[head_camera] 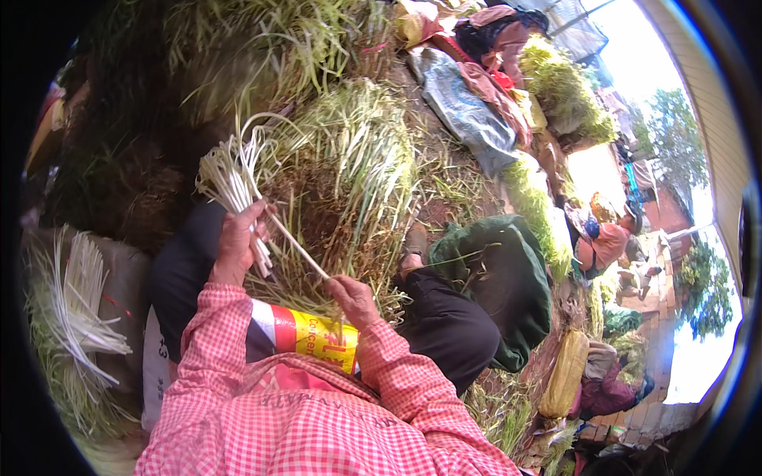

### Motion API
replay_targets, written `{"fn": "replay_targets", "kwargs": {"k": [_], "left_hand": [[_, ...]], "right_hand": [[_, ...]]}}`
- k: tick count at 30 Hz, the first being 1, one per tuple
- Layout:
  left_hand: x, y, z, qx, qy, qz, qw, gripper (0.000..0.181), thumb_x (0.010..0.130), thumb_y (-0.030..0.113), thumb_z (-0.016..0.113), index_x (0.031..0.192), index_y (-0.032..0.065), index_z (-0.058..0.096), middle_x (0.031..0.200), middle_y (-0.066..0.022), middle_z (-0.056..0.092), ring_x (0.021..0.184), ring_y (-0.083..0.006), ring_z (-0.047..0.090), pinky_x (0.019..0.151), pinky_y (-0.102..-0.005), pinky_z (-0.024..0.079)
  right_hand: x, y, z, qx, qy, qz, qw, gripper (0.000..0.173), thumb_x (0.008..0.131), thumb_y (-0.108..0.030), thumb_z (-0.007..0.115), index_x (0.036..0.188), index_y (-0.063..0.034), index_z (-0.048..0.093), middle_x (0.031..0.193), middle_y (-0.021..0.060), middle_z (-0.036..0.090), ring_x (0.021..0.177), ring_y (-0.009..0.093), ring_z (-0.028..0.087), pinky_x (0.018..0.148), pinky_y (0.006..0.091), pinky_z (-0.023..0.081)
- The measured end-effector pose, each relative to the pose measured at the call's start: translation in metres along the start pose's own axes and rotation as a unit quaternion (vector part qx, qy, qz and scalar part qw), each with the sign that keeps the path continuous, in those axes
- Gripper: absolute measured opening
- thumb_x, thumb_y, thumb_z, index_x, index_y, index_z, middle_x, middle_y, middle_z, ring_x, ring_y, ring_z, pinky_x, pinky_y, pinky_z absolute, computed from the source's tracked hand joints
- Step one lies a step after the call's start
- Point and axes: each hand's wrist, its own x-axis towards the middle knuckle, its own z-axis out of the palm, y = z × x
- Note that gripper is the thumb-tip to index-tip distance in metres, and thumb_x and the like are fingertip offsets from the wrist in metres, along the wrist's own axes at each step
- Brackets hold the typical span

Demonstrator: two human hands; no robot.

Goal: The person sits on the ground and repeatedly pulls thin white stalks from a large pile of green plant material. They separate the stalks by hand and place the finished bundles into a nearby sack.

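My left hand (238, 241) is closed around a bundle of pale, peeled plant stalks (233, 175), their ends fanning out above the fist. One longer white stalk (294, 244) runs from beside that bundle down to my right hand (352, 297), whose thumb and fingers pinch its lower end. Beyond both hands lies a heap of green and straw-coloured leafy stalks (363, 149) with dry brown ends. A yellow and red printed sack (318, 336) covers my lap and bears writing.
More peeled stalks (83, 285) rest on a block at the left. A dark green cloth bundle (506, 291) sits by my right knee. Plastic sacks (464, 101) lie beyond. Several people work to the right, one in a pink top (607, 244), among green heaps (559, 89).
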Motion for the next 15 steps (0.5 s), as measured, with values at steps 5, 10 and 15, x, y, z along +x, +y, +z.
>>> {"fn": "replay_targets", "kwargs": {"k": [5, 10, 15], "left_hand": [[0.006, 0.027, -0.011, -0.057, 0.077, 0.109, 0.989, 0.013, 0.082, 0.011, 0.067, 0.093, 0.0047, 0.062, 0.083, -0.006, 0.065, 0.048, -0.0049, 0.044, 0.043, -0.0198, 0.037], [-0.001, 0.064, -0.029, -0.078, 0.094, 0.173, 0.977, 0.012, 0.084, 0.014, 0.067, 0.092, 0.0067, 0.062, 0.079, -0.0034, 0.063, 0.049, -0.0058, 0.044, 0.044, -0.0227, 0.037], [-0.01, 0.048, -0.015, -0.028, 0.055, 0.105, 0.992, 0.014, 0.084, 0.014, 0.067, 0.094, 0.0055, 0.061, 0.082, -0.0061, 0.065, 0.048, -0.0049, 0.046, 0.044, -0.0221, 0.039]], "right_hand": [[-0.013, 0.051, -0.022, -0.016, 0.112, 0.076, 0.991, 0.019, 0.09, -0.018, 0.061, 0.09, -0.0004, 0.068, 0.069, -0.0039, 0.056, 0.066, 0.004, 0.047, 0.059, 0.0208, 0.04], [-0.021, 0.069, -0.057, -0.413, 0.042, 0.245, 0.876, 0.037, 0.084, -0.041, 0.056, 0.088, -0.007, 0.071, 0.084, 0.0208, 0.066, 0.084, 0.036, 0.063, 0.076, 0.0456, 0.047], [-0.018, 0.005, -0.013, -0.4, 0.017, -0.017, 0.916, 0.065, 0.082, -0.044, 0.063, 0.133, -0.0094, 0.042, 0.107, 0.0199, 0.062, 0.102, 0.036, 0.059, 0.085, 0.0418, 0.046]]}}
